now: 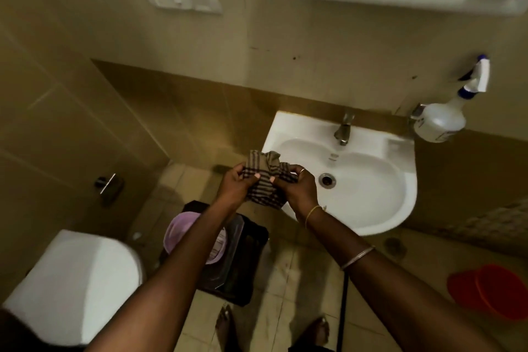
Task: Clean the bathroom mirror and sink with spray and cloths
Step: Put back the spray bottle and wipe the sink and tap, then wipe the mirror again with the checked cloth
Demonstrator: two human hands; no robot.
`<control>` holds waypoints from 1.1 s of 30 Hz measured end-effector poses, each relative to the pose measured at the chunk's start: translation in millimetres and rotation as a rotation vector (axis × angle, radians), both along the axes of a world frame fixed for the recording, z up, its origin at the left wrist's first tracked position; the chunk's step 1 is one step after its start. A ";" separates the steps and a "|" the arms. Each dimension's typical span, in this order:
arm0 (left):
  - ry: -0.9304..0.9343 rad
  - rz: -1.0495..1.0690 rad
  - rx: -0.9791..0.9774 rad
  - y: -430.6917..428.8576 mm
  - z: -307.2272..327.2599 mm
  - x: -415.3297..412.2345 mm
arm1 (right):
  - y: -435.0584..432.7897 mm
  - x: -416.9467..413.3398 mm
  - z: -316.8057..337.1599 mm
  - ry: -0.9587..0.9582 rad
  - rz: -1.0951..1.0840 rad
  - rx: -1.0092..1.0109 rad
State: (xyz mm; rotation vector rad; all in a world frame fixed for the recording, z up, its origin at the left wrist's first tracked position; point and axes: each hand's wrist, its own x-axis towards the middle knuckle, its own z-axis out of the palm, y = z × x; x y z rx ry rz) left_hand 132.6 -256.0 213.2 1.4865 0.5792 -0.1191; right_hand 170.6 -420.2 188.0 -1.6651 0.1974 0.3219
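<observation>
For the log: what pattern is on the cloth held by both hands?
Dark stripes on a brownish cloth, seen in the head view.

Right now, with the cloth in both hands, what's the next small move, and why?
Probably free the right hand and reach for the spray bottle: it and the left hand grip the bunched cloth over the sink's left rim, while the bottle sits untouched by the wall at right.

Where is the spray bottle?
In the head view the spray bottle is on the right, against the wall by the back right corner of the sink.
</observation>
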 end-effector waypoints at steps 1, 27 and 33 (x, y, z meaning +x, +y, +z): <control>0.015 -0.003 0.018 9.3 -8.7 -4.5 | 10.8 -6.4 -7.4 -0.007 0.001 -0.061; 0.521 -0.181 0.381 257.5 -237.4 -105.2 | 293.5 -124.7 -237.1 0.657 0.014 -0.005; 0.478 -0.175 0.409 259.2 -268.3 -86.2 | 317.1 -119.6 -283.4 0.661 0.036 0.040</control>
